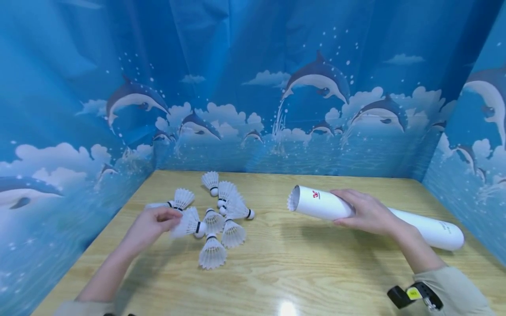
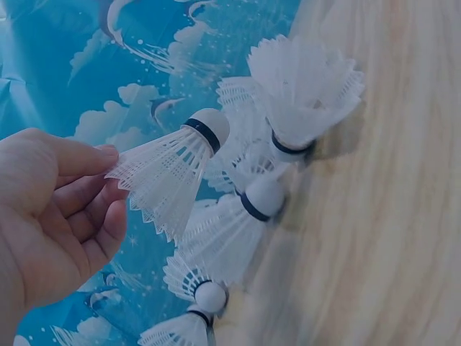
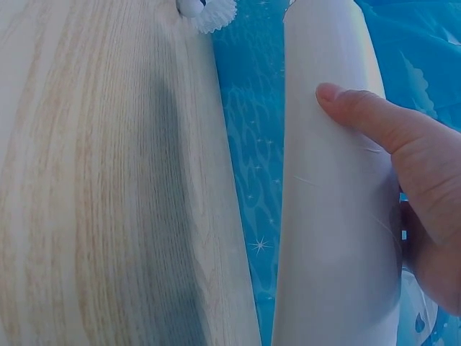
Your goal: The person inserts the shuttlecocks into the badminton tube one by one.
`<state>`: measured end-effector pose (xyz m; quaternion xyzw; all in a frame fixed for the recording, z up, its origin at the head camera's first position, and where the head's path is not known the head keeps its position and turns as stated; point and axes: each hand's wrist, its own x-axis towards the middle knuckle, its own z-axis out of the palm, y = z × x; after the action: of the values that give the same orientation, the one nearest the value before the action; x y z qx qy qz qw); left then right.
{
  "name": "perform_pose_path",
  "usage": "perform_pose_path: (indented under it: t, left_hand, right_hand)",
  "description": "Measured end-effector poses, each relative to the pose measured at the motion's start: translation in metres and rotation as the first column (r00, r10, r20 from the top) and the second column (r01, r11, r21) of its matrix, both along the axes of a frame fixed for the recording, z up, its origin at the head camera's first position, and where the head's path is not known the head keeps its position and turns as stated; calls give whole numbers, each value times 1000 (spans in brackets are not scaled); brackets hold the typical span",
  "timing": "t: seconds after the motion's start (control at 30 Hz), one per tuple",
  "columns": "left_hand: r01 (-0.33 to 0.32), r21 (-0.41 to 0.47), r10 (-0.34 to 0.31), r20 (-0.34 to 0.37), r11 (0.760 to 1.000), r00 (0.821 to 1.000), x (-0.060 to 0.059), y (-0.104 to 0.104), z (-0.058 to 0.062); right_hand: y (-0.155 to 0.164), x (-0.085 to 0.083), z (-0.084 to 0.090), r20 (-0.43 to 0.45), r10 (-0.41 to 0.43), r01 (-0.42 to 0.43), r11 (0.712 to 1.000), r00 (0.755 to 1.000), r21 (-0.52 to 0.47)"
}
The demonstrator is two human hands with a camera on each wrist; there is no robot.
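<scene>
My left hand (image 1: 156, 226) pinches a white shuttlecock (image 2: 169, 173) by the edge of its skirt, between thumb and fingertips. In the left wrist view its black-banded cork points up and to the right, away from the hand (image 2: 61, 216). Several more shuttlecocks (image 1: 212, 252) lie in a loose cluster just right of that hand. On the right side, my right hand (image 1: 365, 212) grips a long white tube (image 1: 326, 202) with a red mark near its open left end. A feathery white rim shows in that opening. The thumb lies along the tube (image 3: 338, 216) in the right wrist view.
A wooden table (image 1: 276, 272) lies under everything. Blue curtains (image 1: 245, 87) printed with dolphins and clouds stand at the back and both sides. A black device with a yellow label (image 1: 413, 293) is strapped at the right sleeve.
</scene>
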<state>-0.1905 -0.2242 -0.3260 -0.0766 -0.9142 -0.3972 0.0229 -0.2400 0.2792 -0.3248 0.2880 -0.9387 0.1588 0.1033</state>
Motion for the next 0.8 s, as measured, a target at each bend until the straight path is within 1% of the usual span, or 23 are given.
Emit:
perform_pose_path:
  t: [0.23, 0.3, 0.43, 0.57, 0.67, 0.77, 0.8]
  left_hand:
    - [-13, 26, 14, -37, 1000, 999, -7, 10, 4]
    - [-14, 50, 16, -46, 999, 999, -10, 16, 5]
    - [-9, 121, 20, -87, 993, 996, -18, 30, 6]
    - [19, 172, 2, -126, 985, 992, -24, 47, 6]
    - [50, 200, -19, -153, 978, 988, -28, 58, 3]
    - [67, 218, -29, -171, 974, 985, -30, 67, 0]
    - [69, 224, -31, -168, 972, 985, -30, 70, -1]
  right_hand:
    - [0, -1, 0, -9, 6, -6, 1000, 1000, 0]
    - [0, -1, 0, -16, 10, -10, 1000, 1000, 4]
    - [0, -2, 1, -27, 14, -14, 1000, 1000, 4]
    - [-2, -2, 2, -32, 19, -19, 1000, 999, 0]
    - [-3, -1, 0, -32, 28, -28, 1000, 999, 3]
    - [-3, 0, -1, -27, 31, -31, 999, 999, 10]
    - [-3, 0, -1, -26, 31, -31, 999, 999, 12]
